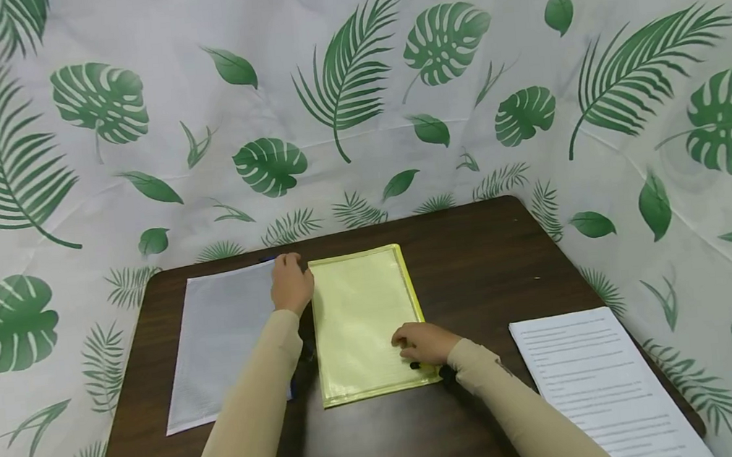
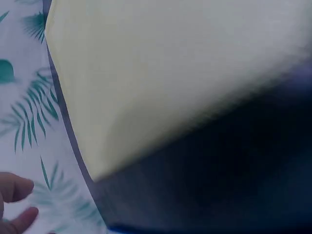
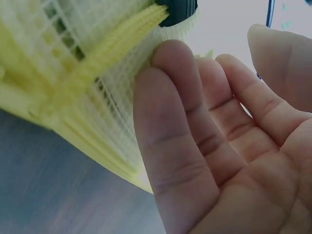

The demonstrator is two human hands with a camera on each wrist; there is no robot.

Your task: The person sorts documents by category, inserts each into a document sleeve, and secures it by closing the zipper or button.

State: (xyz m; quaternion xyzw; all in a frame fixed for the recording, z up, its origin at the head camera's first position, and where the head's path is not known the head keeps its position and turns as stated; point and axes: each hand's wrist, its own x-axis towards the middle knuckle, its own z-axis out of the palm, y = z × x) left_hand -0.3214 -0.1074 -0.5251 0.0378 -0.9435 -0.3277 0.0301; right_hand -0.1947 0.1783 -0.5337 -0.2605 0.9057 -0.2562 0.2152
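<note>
A yellow document pouch [image 1: 360,316] lies flat on the table, its mesh weave [image 3: 109,105] showing close up in the right wrist view. My right hand [image 1: 430,343] is over its lower right part. The fingers [image 3: 163,122] are loosely bent with nothing gripped. Beside the fingertips runs a yellow pull strap with a dark end piece [image 3: 179,10]. Near the pouch's upper left corner is my left hand [image 1: 291,286], its thumb and fingers [image 2: 17,187] apart and holding nothing. It overlaps the upper right corner of a pale grey pouch [image 1: 228,335] with blue at its edge.
A stack of printed paper [image 1: 594,375] lies at the right side of the dark wooden table [image 1: 474,270]. A white cloth with green leaves [image 1: 352,70] hangs behind the table and along its sides.
</note>
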